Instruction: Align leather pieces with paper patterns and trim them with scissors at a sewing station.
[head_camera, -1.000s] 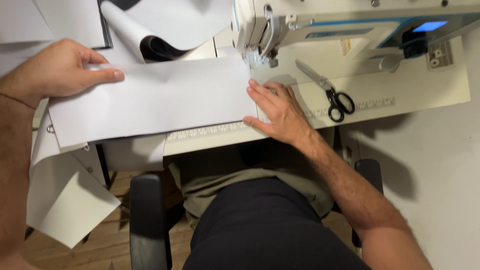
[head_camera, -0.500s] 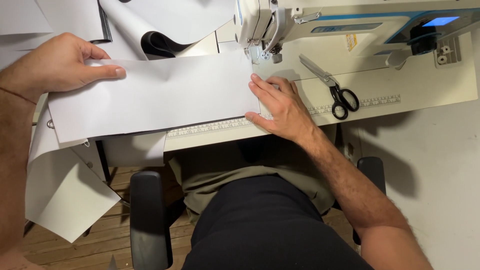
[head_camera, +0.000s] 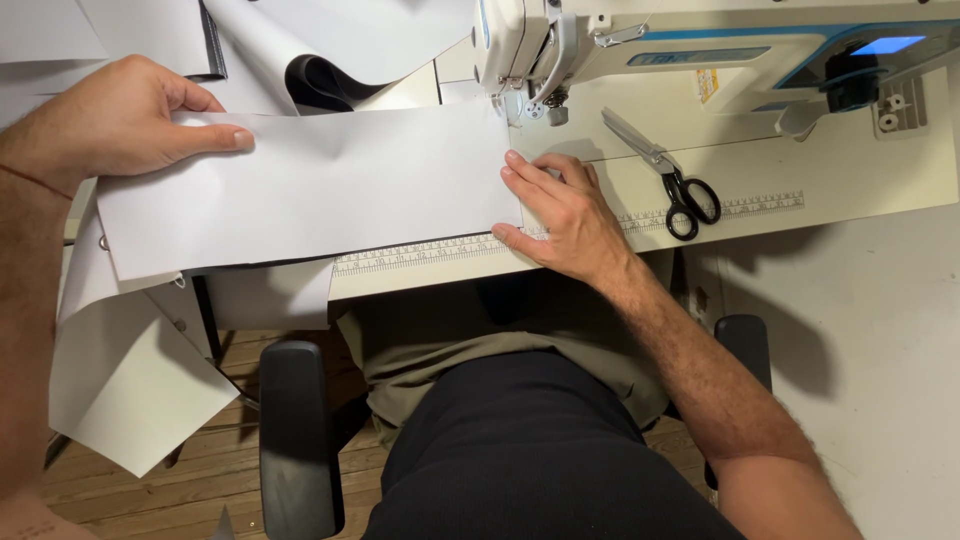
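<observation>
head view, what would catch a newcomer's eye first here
The wide white fabric panel spread across the table, pinned flat by the left hand at its far left end and the right hand at its right edge, just below the sewing machine's needle area. Next, the black-handled scissors lying on the table to the right of the right hand.

black-handled scissors (head_camera: 672, 178) on sewing table (head_camera: 860, 175); chair armrest (head_camera: 296, 430).
</observation>
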